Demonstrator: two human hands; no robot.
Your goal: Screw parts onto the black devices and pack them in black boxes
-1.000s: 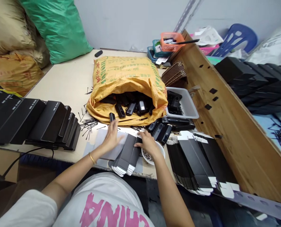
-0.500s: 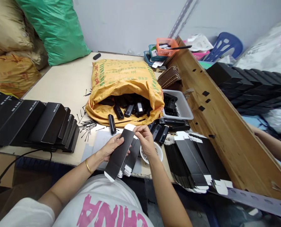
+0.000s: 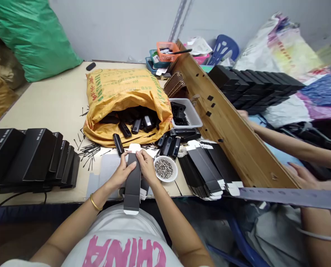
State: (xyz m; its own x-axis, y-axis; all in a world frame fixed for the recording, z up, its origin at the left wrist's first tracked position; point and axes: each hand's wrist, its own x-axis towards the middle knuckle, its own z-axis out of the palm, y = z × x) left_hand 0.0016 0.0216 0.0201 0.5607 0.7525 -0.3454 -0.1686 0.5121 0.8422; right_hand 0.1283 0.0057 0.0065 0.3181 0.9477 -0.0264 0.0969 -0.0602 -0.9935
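Note:
A long black cardboard box (image 3: 132, 187) with white end flaps is held upright before my body, and it looks folded flat or only partly opened. My left hand (image 3: 123, 171) grips its left side near the top. At the upper right edge, just below the white top flap, the fingers of my right hand (image 3: 146, 166) pinch it. More flat black boxes (image 3: 143, 188) with white ends show partly behind it, mostly hidden. A white bowl (image 3: 165, 169) of small metal parts stands right of my right hand. One black ribbed device (image 3: 118, 144) lies beyond my left hand.
An orange-yellow woven sack (image 3: 126, 83) of black devices lies open ahead. Flat boxes (image 3: 200, 168) are stacked right, beside a wooden board (image 3: 238, 129). Formed black boxes (image 3: 37, 155) line the left. Thin black pieces (image 3: 90, 151) are scattered. A co-worker's hands (image 3: 301, 174) show beyond the board.
The view has turned right, bringing a co-worker's hands into sight. The held box now stands straighter, and my right hand has closed in on its top, uncovering the white bowl.

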